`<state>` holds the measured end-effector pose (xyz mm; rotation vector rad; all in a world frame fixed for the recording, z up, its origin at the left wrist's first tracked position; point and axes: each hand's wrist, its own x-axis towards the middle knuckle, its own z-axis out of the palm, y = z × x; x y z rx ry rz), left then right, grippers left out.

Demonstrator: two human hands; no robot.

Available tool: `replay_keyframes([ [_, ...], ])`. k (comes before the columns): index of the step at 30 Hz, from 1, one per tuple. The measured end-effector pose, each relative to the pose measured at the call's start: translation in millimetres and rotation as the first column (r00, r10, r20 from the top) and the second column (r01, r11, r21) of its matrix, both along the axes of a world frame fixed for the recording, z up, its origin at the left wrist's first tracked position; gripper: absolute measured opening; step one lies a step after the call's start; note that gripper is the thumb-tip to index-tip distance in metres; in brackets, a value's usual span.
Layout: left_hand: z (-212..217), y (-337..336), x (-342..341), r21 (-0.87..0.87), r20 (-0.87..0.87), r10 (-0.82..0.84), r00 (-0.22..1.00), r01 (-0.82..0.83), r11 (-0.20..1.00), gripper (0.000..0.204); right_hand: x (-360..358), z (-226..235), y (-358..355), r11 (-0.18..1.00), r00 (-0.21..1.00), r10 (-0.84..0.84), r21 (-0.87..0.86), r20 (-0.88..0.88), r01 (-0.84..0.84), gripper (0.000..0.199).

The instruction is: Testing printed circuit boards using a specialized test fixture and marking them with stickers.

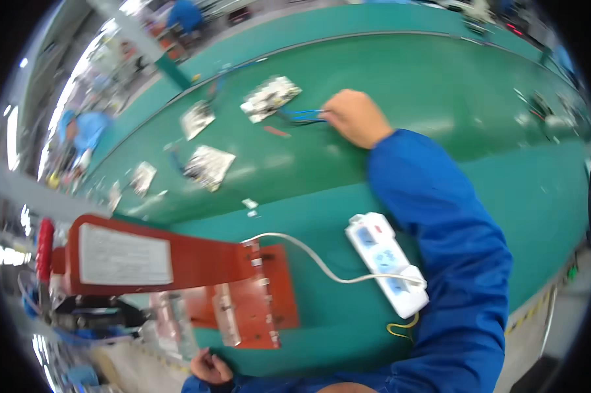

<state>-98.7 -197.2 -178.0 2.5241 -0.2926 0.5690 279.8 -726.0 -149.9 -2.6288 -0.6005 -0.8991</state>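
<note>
My right hand (356,118) reaches far out over the green surface, its fingers pinched on the blue wires (303,116). Those wires, with a darker one beside them, run left to a silvery package (270,98) lying on the surface. A small red strip (276,131) lies just below the wires. Low in the picture, my left hand (210,367) rests near the table's front edge, fingers loosely curled, with nothing visible in them. It is nearest to the red hand press (204,259), just below its base.
More silvery packages (209,166) lie to the left on the green surface. A white power strip (386,262) with a pale cable sits beside my right sleeve. Small white scraps (250,205) lie near the press. At the far left, a person in blue (89,131) sits by the table.
</note>
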Motion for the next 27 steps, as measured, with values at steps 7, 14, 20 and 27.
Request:
replay_keyframes([
  [7, -19.9, 14.9, 7.6, -0.177, -0.001, -0.048, 0.999, 0.047, 0.983, 0.026, -14.4, -8.0, -10.7, 0.997, 0.968, 0.056, -0.057, 0.245, -0.043, 0.013],
  [14, 19.8, -25.6, 23.8, -0.063, 0.033, -0.068, 0.997, 0.07, 0.996, 0.023, -86.7, -5.3, -32.9, 0.846, 0.985, -0.174, 0.513, 0.015, 0.142, 0.027],
  [20, 69.2, -37.7, 39.4, -0.132, 0.219, -0.452, 0.865, 0.486, 0.864, 0.032, -180.1, -15.6, -81.8, 0.467, 0.949, -0.066, 0.83, -0.309, 0.303, 0.03],
  [27, 114.4, -134.7, 53.9, 0.323, 0.361, -0.927, 0.103, 0.919, 0.228, 0.021, -239.6, -0.8, -21.0, 0.164, 0.952, 0.257, 0.979, -0.164, 0.125, 0.063],
])
